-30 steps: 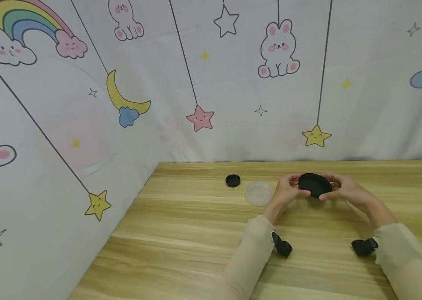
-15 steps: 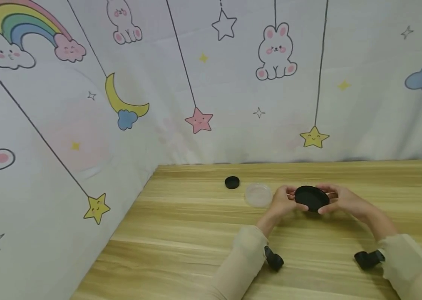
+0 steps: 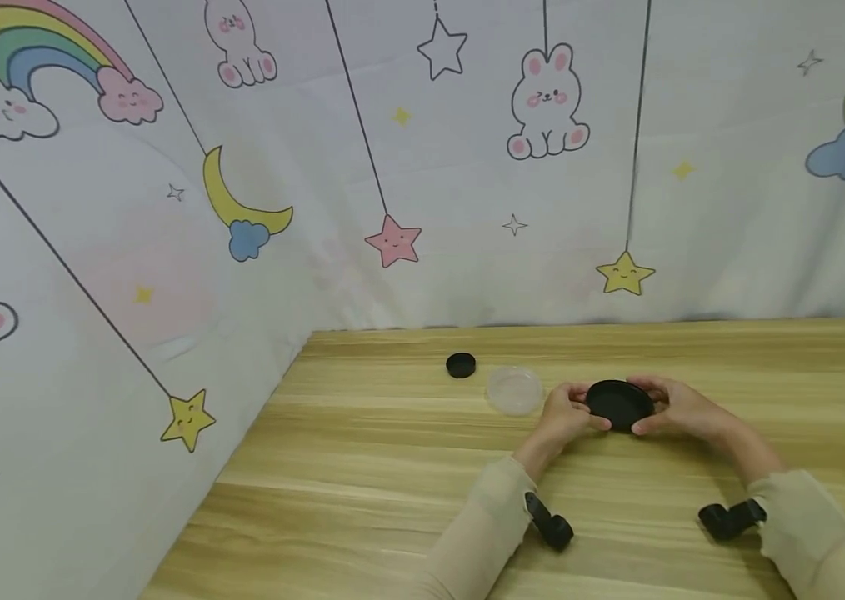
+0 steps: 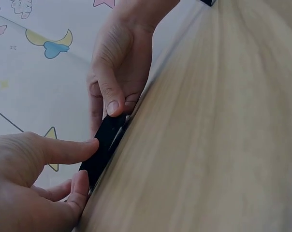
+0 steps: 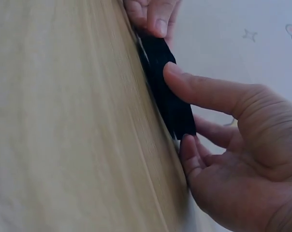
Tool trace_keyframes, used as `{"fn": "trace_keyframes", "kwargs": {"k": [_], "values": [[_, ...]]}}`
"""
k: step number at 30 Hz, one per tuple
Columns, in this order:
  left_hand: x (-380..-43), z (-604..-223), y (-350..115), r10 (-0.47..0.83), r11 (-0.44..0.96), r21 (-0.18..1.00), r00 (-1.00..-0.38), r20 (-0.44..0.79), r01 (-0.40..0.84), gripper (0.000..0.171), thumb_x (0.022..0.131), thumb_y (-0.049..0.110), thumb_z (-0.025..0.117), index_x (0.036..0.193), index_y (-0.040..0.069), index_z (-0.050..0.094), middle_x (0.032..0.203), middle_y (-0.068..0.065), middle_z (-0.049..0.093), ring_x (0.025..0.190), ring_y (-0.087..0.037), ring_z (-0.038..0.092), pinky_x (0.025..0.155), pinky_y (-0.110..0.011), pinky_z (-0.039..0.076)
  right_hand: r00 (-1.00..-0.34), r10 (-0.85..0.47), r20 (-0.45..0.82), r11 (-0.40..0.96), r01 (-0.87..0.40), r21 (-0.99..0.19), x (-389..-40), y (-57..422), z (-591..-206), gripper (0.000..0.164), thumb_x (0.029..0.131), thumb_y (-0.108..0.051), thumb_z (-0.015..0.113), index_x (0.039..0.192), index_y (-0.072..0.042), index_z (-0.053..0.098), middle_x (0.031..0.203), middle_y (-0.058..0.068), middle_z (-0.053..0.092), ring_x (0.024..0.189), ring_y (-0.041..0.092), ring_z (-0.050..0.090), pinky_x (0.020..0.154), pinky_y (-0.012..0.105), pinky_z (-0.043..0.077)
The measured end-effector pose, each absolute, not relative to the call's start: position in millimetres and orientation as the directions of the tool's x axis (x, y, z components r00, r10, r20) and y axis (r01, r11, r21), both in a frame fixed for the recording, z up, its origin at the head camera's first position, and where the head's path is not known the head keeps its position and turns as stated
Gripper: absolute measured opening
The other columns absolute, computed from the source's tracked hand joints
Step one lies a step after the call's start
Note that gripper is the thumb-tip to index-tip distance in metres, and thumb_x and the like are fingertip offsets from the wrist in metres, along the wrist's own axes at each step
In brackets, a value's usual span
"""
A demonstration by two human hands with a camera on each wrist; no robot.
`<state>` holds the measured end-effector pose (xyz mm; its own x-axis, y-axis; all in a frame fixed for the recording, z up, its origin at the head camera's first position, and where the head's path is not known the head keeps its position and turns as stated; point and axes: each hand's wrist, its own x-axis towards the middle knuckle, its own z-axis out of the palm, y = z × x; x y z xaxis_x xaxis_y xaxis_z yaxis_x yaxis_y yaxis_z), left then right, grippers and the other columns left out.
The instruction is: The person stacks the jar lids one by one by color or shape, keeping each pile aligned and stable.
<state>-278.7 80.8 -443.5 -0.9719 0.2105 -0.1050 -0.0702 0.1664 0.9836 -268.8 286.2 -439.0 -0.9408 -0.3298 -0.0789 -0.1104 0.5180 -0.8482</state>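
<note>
Black round dish: I saw a shallow, dark, circular dish (image 3: 620, 406) right of centre toward the back of the table, its round face upward. In both wrist views its side sat very close to the wood; I could not tell whether it touched.
Left hand: The left hand (image 3: 563, 413) gripped the dish's left side, the thumb on its near edge and the fingers clamped round its side.
Right hand: The right hand (image 3: 681, 408) gripped the right side in the same way, the thumbs a little apart along the near rim.
Clear round dish: A shallow transparent dish (image 3: 515, 390) lay on the table just left of the left hand.
Small black cap: A little round black cap (image 3: 461, 365) lay beyond the clear dish, farther left and nearer the back edge.
Sleeves: I saw pale cream sleeves (image 3: 484, 521) on both forearms, a black wrist camera (image 3: 552, 525) at each cuff.
Table: The tabletop (image 3: 332, 492) had yellowish wood grain.
Backdrop: White cloth (image 3: 467, 192) hung behind, printed with rabbits, stars, moons and a rainbow.
</note>
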Motion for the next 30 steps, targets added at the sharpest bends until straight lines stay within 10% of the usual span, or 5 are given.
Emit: {"fn": "trace_keyframes", "kwargs": {"k": [14, 30], "values": [[-277.7, -446.8, 81.2, 0.184, 0.189, 0.982, -0.981, -0.055, -0.020, 0.053, 0.067, -0.012, 0.081, 0.114, 0.003, 0.063, 0.095, -0.002, 0.059, 0.069, -0.005, 0.049, 0.062, -0.014, 0.041, -0.945, -0.313, -0.093, 0.530, -0.093, -0.843, -267.2, 282.4, -437.5, 0.090, 0.083, -0.014, 0.076, 0.148, 0.014, 0.021, 0.147, 0.040, 0.030, 0.131, 0.053, 0.036, 0.096, 0.042, 0.046], [-282.4, -450.6, 78.6, 0.214, 0.179, 0.984, -0.977, -0.026, 0.013, 0.053, 0.068, -0.012, 0.080, 0.114, 0.003, 0.058, 0.096, -0.002, 0.058, 0.070, -0.004, 0.050, 0.064, -0.013, 0.045, -0.959, -0.275, -0.073, 0.451, -0.062, -0.890, -267.5, 286.6, -440.7, 0.090, 0.084, -0.011, 0.074, 0.150, 0.012, 0.018, 0.152, 0.037, 0.025, 0.130, 0.043, 0.037, 0.081, 0.006, 0.042]]}}
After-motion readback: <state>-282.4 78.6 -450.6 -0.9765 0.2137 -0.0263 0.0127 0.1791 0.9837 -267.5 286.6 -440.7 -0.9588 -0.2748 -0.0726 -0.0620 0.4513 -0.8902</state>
